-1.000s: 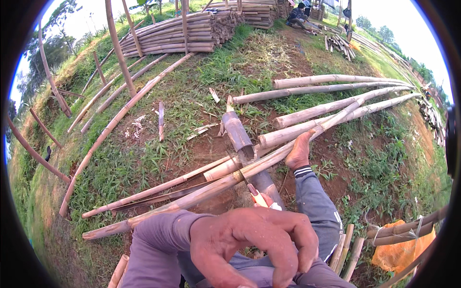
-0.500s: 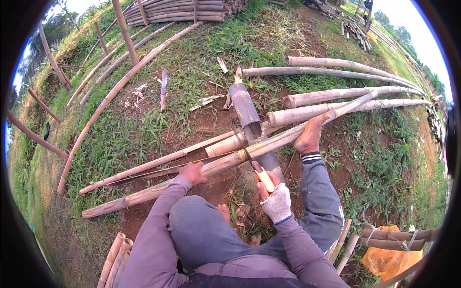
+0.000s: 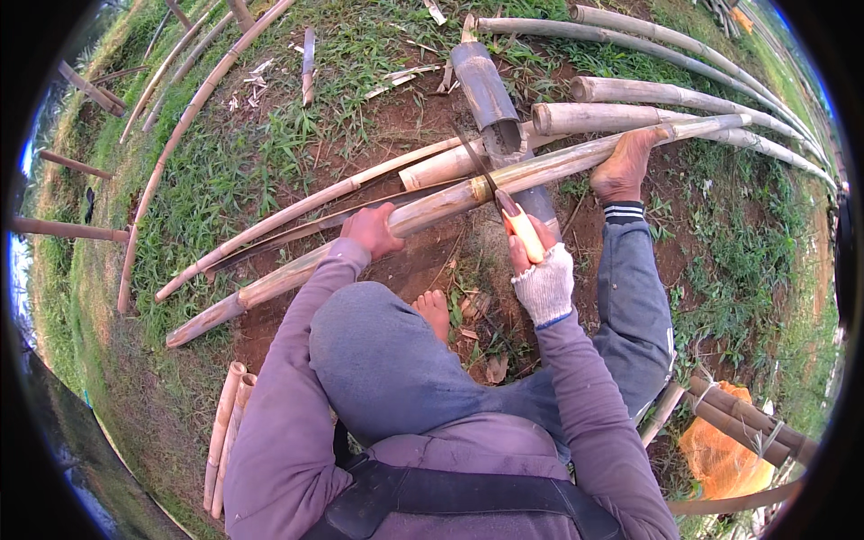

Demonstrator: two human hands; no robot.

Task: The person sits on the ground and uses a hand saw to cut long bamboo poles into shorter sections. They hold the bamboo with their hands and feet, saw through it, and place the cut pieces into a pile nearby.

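Observation:
A long bamboo pole [image 3: 423, 212] slants across in front of me, its left end lower and nearer. My left hand [image 3: 373, 231], bare, is closed round it left of the middle. In a pale knitted glove with bare fingertips, my right hand [image 3: 544, 272] grips the yellow handle of a hand saw [image 3: 524, 236]. Edge-on, its thin dark blade crosses the pole at a node; the teeth cannot be made out. My right foot [image 3: 623, 166] presses on the pole farther right. Beneath the pole lies a thick grey bamboo piece [image 3: 486, 85], hollow at its notched opening.
Several bamboo poles [image 3: 630, 90] lie at the right. Behind my pole are a thinner pole [image 3: 315, 202] and a short thick piece [image 3: 441, 167]. Cut bamboo lengths [image 3: 229, 432] are at lower left. An orange mesh bag [image 3: 720, 454] sits under tied poles at lower right.
The view has tilted down, so everything sits higher in the picture. Both hands keep their places on the pole and the saw; the blade stays across the same node.

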